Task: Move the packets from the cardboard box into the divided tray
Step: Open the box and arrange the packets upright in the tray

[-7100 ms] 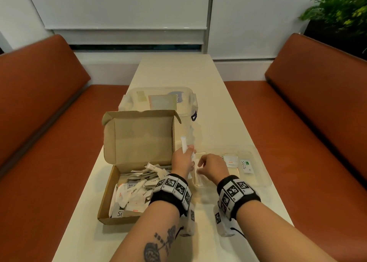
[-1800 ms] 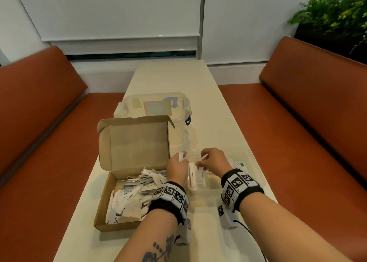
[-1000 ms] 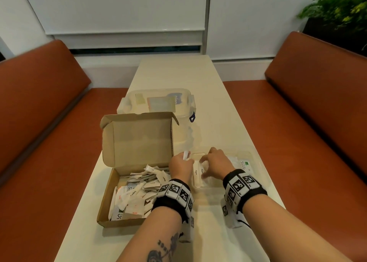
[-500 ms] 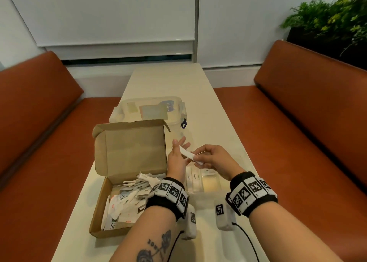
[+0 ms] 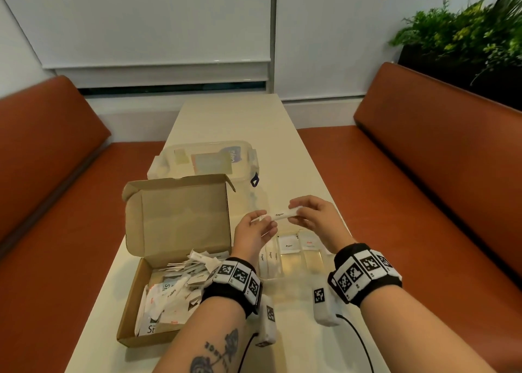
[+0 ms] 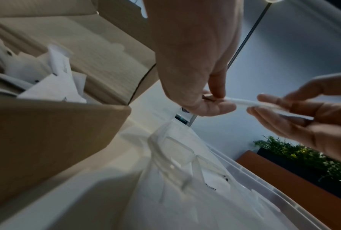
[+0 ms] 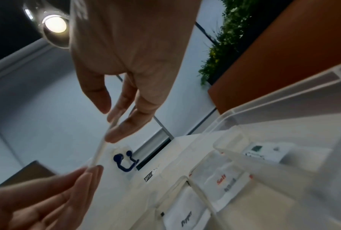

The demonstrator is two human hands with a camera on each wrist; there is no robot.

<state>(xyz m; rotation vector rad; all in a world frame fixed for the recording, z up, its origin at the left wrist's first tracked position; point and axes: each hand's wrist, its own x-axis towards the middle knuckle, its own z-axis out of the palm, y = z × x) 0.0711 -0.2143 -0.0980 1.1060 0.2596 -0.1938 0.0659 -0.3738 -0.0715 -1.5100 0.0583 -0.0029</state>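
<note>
Lower left of the head view: cardboard box [image 5: 132, 310] holding many loose packets [image 5: 172, 290]. At centre, divided tray [image 5: 293, 278] lying under the sugar stick [image 5: 282, 213] — pinched by left hand [image 5: 254, 232] and right hand [image 5: 316, 220], 1 at each end. Lowering level into the narrow left slot, releasing both ends together.

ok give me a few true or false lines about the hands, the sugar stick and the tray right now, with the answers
1. Both hands hold one sugar stick between them. True: the left hand pinches one end, the right hand the other.
2. The stick is already lying in the divided tray. False: it is held in the air above the tray.
3. The cardboard box is empty. False: many packets still lie in it.
4. A pepper packet and a salt packet lie in neighbouring compartments. True.
5. The box lid is closed. False: it stands open.
</note>
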